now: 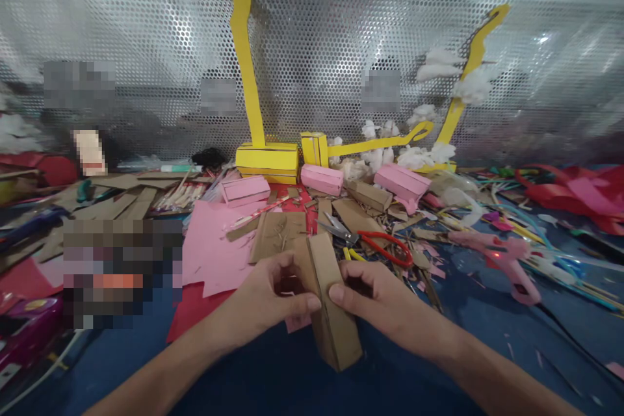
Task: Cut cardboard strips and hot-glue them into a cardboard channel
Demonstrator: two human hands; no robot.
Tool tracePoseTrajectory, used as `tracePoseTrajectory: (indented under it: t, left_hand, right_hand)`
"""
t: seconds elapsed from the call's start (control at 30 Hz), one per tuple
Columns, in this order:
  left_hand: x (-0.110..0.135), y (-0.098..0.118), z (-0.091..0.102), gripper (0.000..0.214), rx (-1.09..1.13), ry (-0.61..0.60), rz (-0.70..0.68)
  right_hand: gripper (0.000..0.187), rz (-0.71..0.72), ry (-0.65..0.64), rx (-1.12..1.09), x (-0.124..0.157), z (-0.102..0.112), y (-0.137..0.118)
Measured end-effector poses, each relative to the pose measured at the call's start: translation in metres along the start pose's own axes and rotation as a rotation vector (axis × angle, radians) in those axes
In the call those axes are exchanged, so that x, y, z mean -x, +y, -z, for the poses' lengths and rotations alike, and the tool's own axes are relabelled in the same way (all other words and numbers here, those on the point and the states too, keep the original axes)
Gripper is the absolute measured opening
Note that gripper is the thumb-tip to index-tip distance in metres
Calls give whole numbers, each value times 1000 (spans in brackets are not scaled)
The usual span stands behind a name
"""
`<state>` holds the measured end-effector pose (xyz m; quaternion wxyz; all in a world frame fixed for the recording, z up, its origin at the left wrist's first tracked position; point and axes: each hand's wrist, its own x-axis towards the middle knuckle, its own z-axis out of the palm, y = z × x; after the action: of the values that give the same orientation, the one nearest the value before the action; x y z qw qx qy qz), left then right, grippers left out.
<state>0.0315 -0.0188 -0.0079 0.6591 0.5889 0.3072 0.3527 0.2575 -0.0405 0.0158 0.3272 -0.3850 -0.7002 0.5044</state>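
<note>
A small brown cardboard box (pixel 341 331), long and narrow, is held between both hands above the blue tabletop, its near end tilted down. My left hand (pixel 273 302) grips its left side, with the thumb pressed near the seam. From the other side my right hand (pixel 375 292) closes on it, thumb on the top face. Just beyond lie scissors (pixel 385 247) with red handles and a flat cardboard piece (pixel 277 234) with scraps on it. Left of them spreads a pink paper sheet (pixel 217 247).
Pink-covered boxes (pixel 322 179) and a yellow box (pixel 267 159) with a tall yellow strip stand along the perforated metal panel (pixel 312 45). A pink glue gun (pixel 511 260) with a black cord lies at right. Cardboard offcuts (pixel 121 205) pile up at left.
</note>
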Motion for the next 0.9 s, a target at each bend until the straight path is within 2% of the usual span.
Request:
tracePoseTrajectory:
  t: [0.17, 0.3, 0.47, 0.9]
  left_hand:
    - [1, -2, 1, 48, -26, -8, 51]
    - [0, 0, 1, 50, -31, -16, 65]
    - [-1, -5, -1, 57, -71, 38, 56]
    - [-2, -11, -5, 61, -36, 78, 80]
  right_hand:
    - [52, -35, 3, -49, 0, -1, -2]
    - [48, -47, -24, -46, 1, 1, -2]
    - [49, -49, -12, -22, 1, 1, -1]
    - [48, -103, 1, -116, 2, -6, 10]
